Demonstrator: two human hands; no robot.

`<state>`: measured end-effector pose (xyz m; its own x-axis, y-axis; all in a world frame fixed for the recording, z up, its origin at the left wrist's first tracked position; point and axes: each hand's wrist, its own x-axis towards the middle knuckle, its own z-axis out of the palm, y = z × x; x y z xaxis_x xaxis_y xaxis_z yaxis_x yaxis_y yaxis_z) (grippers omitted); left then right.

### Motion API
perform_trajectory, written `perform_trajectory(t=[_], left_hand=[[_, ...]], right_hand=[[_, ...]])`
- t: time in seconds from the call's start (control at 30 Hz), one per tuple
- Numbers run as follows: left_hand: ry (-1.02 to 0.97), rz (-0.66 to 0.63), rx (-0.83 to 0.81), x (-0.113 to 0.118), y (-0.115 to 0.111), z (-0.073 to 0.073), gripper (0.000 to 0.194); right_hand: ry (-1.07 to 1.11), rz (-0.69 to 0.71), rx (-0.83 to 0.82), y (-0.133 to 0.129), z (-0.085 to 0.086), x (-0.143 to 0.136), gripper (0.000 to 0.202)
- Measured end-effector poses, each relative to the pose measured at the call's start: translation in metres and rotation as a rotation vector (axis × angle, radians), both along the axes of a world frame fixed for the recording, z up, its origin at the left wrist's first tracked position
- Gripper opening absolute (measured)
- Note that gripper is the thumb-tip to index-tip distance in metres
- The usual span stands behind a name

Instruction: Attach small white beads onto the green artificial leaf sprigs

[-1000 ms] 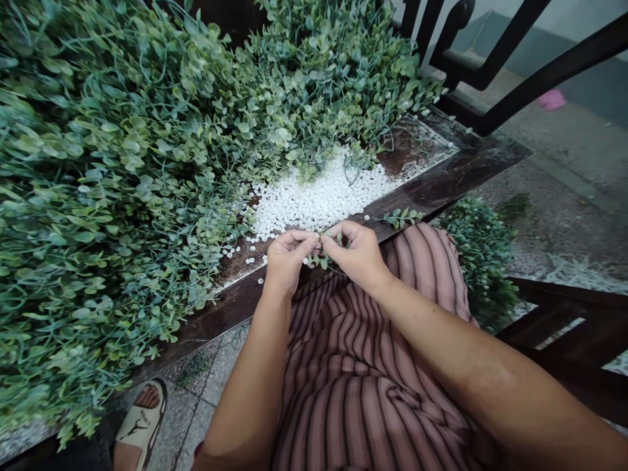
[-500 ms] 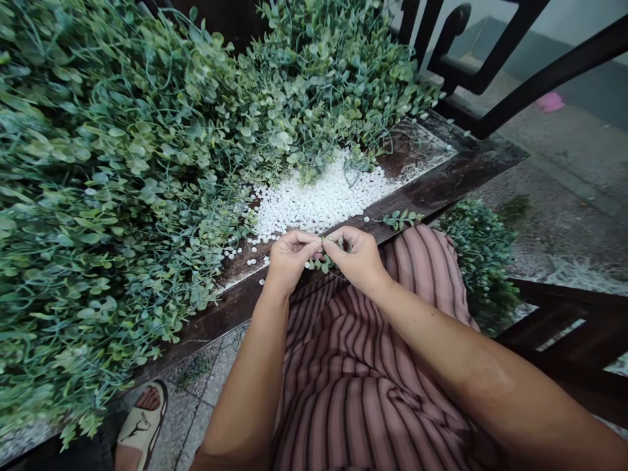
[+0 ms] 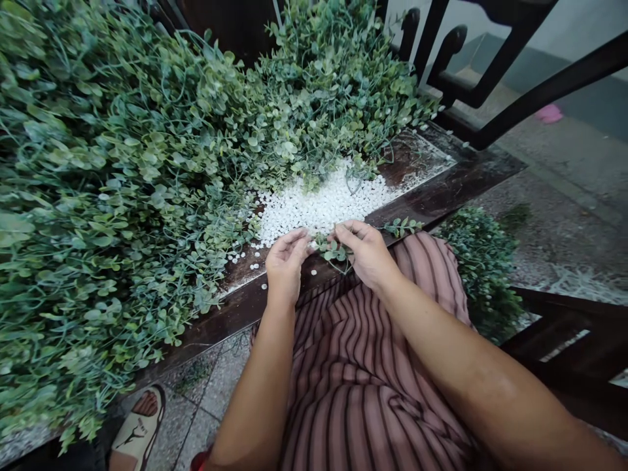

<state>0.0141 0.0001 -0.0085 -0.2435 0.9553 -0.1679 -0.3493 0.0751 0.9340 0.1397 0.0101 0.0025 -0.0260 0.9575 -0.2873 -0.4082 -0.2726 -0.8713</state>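
Over the front edge of a dark wooden bench [image 3: 422, 199], my right hand [image 3: 366, 252] pinches a green leafy sprig [image 3: 333, 250], whose leaves hang between my two hands. My left hand [image 3: 288, 258] is just left of the sprig, thumb and fingertips pressed together near a small white bead; exactly what lies between them is too small to make out. Behind both hands is a spread pile of small white beads [image 3: 318, 199]. Another short sprig [image 3: 403, 227] lies on the bench edge to the right of my right hand.
A large heap of green artificial foliage [image 3: 147, 163] covers the left and back of the bench. More foliage [image 3: 481, 261] is low at right, beside a dark wooden piece [image 3: 564, 327]. A sandalled foot [image 3: 140, 425] is at lower left, and striped cloth [image 3: 363, 392] covers my lap.
My hands have moved apart from their touching pose, my left hand slightly left and my right hand slightly right. More of the sprig's leaves now show between them.
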Motion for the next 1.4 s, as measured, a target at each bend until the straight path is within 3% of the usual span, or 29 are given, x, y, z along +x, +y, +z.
perform_trajectory(t=[0.2, 0.37, 0.63, 0.97, 1.23, 1.4], left_hand=[[0.102, -0.238, -0.106, 0.002, -0.006, 0.008, 0.04], [0.066, -0.291, -0.178, 0.006, -0.006, 0.012, 0.048], [-0.181, -0.192, -0.125, 0.007, -0.004, 0.011, 0.051], [-0.172, -0.148, 0.0, 0.001, -0.006, 0.013, 0.045], [-0.351, -0.161, 0.036, -0.003, -0.006, 0.018, 0.04], [-0.283, -0.135, 0.036, -0.006, -0.008, 0.019, 0.032]], right_hand=[[0.13, 0.034, 0.018, 0.005, 0.008, 0.009, 0.032], [0.153, 0.119, 0.134, 0.005, 0.014, 0.012, 0.033], [0.114, 0.307, 0.334, 0.004, 0.013, 0.022, 0.019], [0.143, 0.378, 0.377, 0.003, 0.009, 0.021, 0.01], [0.263, 0.298, 0.212, 0.003, 0.006, 0.016, 0.017], [0.247, 0.162, 0.149, 0.001, 0.017, 0.023, 0.015]])
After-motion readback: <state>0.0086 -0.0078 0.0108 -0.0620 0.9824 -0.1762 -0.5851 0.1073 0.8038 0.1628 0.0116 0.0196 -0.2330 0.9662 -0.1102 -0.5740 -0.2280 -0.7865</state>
